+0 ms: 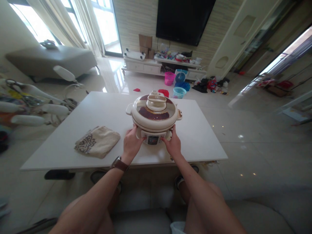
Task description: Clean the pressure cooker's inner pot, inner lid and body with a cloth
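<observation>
A cream electric pressure cooker (137,123) stands upright on the white table (192,139), its lid (156,112) in place, brown and shiny on top with a raised handle. My left hand (132,143) grips the cooker's front left, the thumb beside the control panel (152,139) and the fingers up along the side beneath the rim. On the front right, my right hand (173,143) holds it in the same way, with its thumb at the panel's other edge. Fingertips behind the body are partly hidden. A folded beige cloth (97,142) with a dark pattern lies left of the cooker.
Beyond the table, a pink basket (169,78), a light blue basket (179,93) and scattered bags are on the floor. A low white cabinet (141,67) stands under a television (185,19). At left are a grey bench (51,61) and blurred white-padded equipment (29,120).
</observation>
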Motion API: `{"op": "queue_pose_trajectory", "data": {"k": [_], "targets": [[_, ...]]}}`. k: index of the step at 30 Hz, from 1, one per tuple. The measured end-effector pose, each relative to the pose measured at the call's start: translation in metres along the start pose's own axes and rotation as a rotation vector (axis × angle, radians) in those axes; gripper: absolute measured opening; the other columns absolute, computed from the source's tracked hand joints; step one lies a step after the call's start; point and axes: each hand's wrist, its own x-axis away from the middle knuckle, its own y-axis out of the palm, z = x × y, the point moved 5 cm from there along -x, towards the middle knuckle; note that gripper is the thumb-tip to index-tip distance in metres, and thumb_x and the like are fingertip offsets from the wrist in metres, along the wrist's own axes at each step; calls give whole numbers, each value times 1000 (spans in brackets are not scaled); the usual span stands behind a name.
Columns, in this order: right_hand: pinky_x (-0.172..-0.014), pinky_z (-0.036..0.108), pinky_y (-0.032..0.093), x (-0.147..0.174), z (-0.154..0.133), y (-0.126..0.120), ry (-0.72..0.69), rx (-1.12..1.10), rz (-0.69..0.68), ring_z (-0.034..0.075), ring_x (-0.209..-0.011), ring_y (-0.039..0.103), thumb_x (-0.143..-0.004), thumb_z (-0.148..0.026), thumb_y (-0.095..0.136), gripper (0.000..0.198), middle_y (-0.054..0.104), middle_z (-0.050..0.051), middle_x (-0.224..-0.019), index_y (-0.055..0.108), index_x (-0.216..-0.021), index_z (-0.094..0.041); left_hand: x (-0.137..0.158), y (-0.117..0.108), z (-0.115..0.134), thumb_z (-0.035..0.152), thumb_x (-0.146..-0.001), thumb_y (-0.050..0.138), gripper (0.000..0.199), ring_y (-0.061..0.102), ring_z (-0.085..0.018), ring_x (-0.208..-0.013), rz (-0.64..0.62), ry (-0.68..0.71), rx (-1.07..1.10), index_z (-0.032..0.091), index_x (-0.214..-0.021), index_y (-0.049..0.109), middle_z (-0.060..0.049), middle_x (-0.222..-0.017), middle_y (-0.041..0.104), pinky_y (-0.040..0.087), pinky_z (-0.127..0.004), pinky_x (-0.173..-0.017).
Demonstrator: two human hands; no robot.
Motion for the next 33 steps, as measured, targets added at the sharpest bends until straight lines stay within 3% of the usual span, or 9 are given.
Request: {"op": "queue_pose_trajectory", "data": {"k": [7,13,19,27,33], "targets": [[-112,59,49,2,-2,1,-1,21,4,42,-141,59,-86,-55,74,104,53,19,-162,24,-171,-23,1,2,-2,22,-76,83,71,62,-38,-128,10,-16,42,23,-143,61,-14,-130,72,50,-52,-111],[-113,57,49,1,-4,4,-22,8,12,40,-137,63,-90,-61,68,101,58,20,-157,24,-170,-19,2,7,-4,20,-81,78,78,59,-37,-133,20,11,52,20,-154,52,-16,-143,68,48,-51,-115],[-113,57,49,0,-3,4,-21,45,-6,40,-136,63,-91,-62,67,102,59,22,-156,22,-170,-17,-1,6,-3,19,-80,79,76,62,-37,-129,27,2,35,19,-152,55,-16,-138,71,50,-50,-111],[-107,52,56,-2,-2,7,-61,130,-28,37,-133,67,-89,-48,74,108,58,21,-157,12,-172,-16,-2,4,-1,19,-81,80,73,65,-35,-124,19,44,-19,17,-150,56,-15,-131,74,54,-47,-107],[-108,53,55,-1,-5,6,-44,240,-42,39,-140,62,-87,-38,78,114,56,22,-159,5,-172,-17,-4,2,0,22,-80,82,73,64,-36,-125,-7,61,-66,16,-148,56,-17,-132,73,55,-48,-107]]}}
